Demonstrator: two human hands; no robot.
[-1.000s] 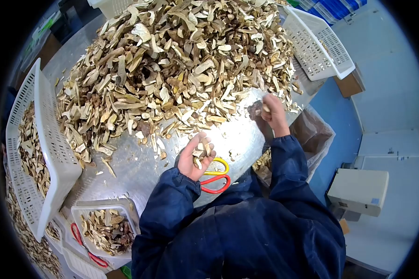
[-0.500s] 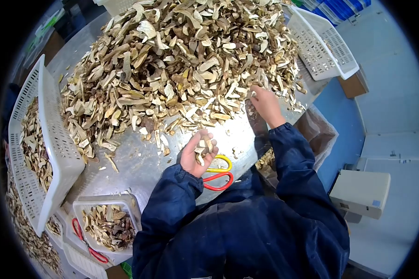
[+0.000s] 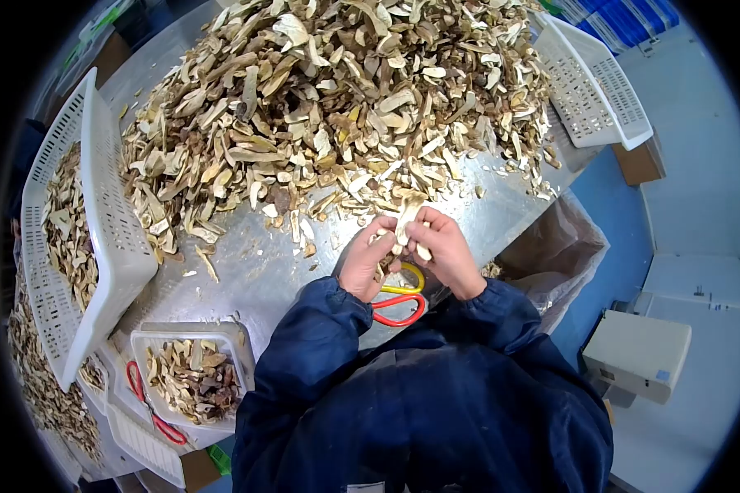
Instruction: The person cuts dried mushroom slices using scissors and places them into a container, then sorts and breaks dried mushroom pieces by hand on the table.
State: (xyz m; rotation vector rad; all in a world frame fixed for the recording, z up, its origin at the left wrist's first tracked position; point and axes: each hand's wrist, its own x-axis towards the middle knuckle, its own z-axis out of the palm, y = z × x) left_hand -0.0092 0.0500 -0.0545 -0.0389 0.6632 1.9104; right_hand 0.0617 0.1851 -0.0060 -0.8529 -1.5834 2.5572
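Both hands meet over the metal table, just in front of a large heap of dried mushroom slices (image 3: pixel 329 107). My left hand (image 3: pixel 365 261) is curled around several small mushroom pieces. My right hand (image 3: pixel 446 253) is closed on pale slices, its fingertips close against the left ones. A larger mushroom slice (image 3: pixel 409 215) stands up between the two hands; which of them bears it is hard to tell. Just below the hands lie scissors with one yellow and one red handle (image 3: pixel 403 311), their blades hidden.
A white perforated basket (image 3: pixel 111 222) with slices stands tilted at left; another white basket (image 3: pixel 588 90) is at back right. A small white tub (image 3: pixel 242 353) of slices sits lower left beside red-handled scissors (image 3: pixel 134 382). A lined bin (image 3: pixel 580 238) stands beyond the table's right edge.
My right hand has come back from the heap's edge to my left hand, now with mushroom slices in its fingers. My left hand has turned inward, and the view has shifted slightly.
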